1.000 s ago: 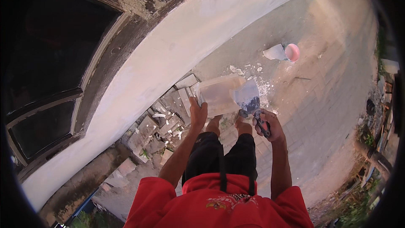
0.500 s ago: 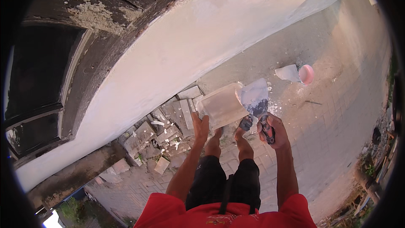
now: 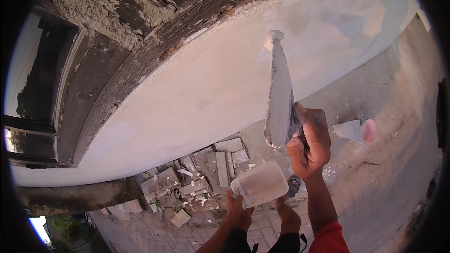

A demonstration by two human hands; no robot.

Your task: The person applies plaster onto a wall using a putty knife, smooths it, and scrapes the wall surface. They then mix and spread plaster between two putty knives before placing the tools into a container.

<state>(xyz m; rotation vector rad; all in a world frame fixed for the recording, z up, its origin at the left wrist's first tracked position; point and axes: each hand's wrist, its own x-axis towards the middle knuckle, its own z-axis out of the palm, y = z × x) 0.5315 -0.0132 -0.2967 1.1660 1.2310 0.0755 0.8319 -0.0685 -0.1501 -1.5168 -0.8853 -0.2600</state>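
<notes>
My right hand (image 3: pixel 311 141) is raised in front of the wall, closed around a wide putty knife (image 3: pixel 280 96) held upright. Its blade shows nearly edge-on, coated in whitish filler along the rim. At the blade's upper corner sits a lump of pale putty (image 3: pixel 272 40), against or just in front of the white wall (image 3: pixel 201 89); I cannot tell if it touches. Lower down, my left hand (image 3: pixel 235 204) grips the near left corner of a shallow, cloudy plastic tray (image 3: pixel 260 183), held out level above my feet. The knife's handle is hidden in my fist.
Broken tiles and boards (image 3: pixel 194 180) lie heaped along the wall's foot. On the paving to the right are a pink-rimmed bucket (image 3: pixel 369 131) and a whitish sheet-like piece (image 3: pixel 347 131) beside it. A dark, peeling wooden window frame (image 3: pixel 101 89) borders the wall at upper left.
My right hand has lifted the putty knife from beside the tray up to the wall, turning its blade edge-on. The tray in my left hand sits lower in view. The view has shifted toward the wall.
</notes>
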